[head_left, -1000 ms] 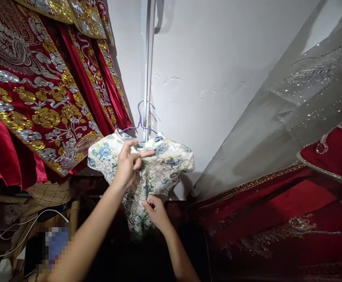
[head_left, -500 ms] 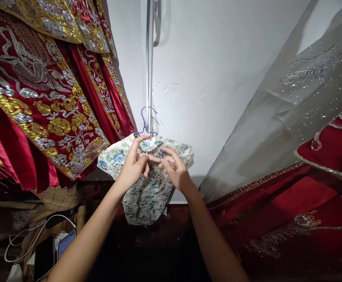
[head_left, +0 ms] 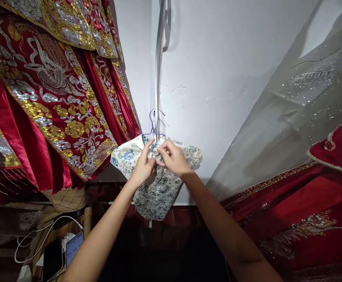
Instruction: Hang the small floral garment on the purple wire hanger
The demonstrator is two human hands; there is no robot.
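A pale floral blouse (head_left: 156,199) with blue and dark green print hangs on a purple hanger (head_left: 152,123) against the white wall. Both hands are at the front of its neckline. My left hand (head_left: 143,168) has its index finger raised toward the collar, with its other fingers curled on the cloth below. Thumb and fingertips pinched together, my right hand (head_left: 173,158) grips the cloth just under the collar. Any small fastening between the fingertips is hidden.
Red embroidered garments (head_left: 53,78) hang on the left. At right are a sheer glittery cloth (head_left: 294,98) and red beaded fabric (head_left: 314,196). A lit phone (head_left: 74,248), a dark device (head_left: 52,256) and a white cable (head_left: 19,244) lie at lower left.
My right hand has moved left and up, from spread fingers to a pinch at the blouse's neckline. My left hand stays beside it. The whole view has shifted slightly.
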